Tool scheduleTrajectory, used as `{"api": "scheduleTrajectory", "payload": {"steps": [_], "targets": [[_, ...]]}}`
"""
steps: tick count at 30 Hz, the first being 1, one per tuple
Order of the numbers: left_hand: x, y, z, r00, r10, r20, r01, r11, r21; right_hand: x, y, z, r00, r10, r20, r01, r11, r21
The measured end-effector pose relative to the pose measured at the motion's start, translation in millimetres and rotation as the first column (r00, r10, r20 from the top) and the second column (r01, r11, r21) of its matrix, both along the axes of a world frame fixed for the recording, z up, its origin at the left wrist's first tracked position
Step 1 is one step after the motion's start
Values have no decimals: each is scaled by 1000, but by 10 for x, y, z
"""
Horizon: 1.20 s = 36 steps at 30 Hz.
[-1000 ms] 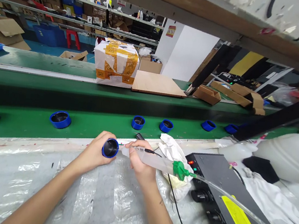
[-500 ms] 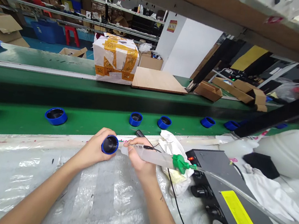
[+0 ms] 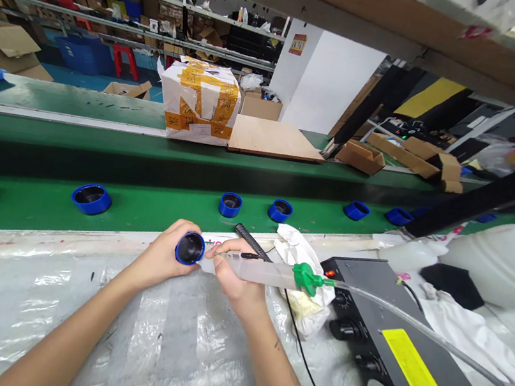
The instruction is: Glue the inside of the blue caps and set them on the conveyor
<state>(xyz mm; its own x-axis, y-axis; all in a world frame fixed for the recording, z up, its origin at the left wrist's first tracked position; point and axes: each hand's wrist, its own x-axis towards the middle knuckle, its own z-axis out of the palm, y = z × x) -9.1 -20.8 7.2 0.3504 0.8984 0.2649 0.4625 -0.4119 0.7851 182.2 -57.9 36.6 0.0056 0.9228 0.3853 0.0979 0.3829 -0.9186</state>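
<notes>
My left hand is wrapped round a blue cap, its dark open side turned toward me. My right hand grips a clear syringe-like dispenser with a green fitting at its back end and a clear hose running off to the right. The dispenser's tip sits at the right edge of the cap. Both hands hover just above the plastic-covered bench.
Several blue caps, such as the one in the middle and one at the left, lie on the green conveyor belt. A black control box with a yellow label stands at right, beside a crumpled white rag. A taped parcel and a wooden board sit on the far belt.
The blue caps on the belt have drifted slightly to the left. My hands hold the same cap and dispenser, barely shifted.
</notes>
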Motion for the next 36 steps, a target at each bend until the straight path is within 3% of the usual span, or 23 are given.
{"api": "scheduleTrajectory", "payload": {"steps": [11,36], "targets": [[-13,4,2,1000,-28,10,28,1000,1,-66,-34,-11,998,52,-33,-52,999,11],[-30,1,62,998,-61,-14,62,998,5,-232,-128,22,995,34,-89,-33,999,16]]}}
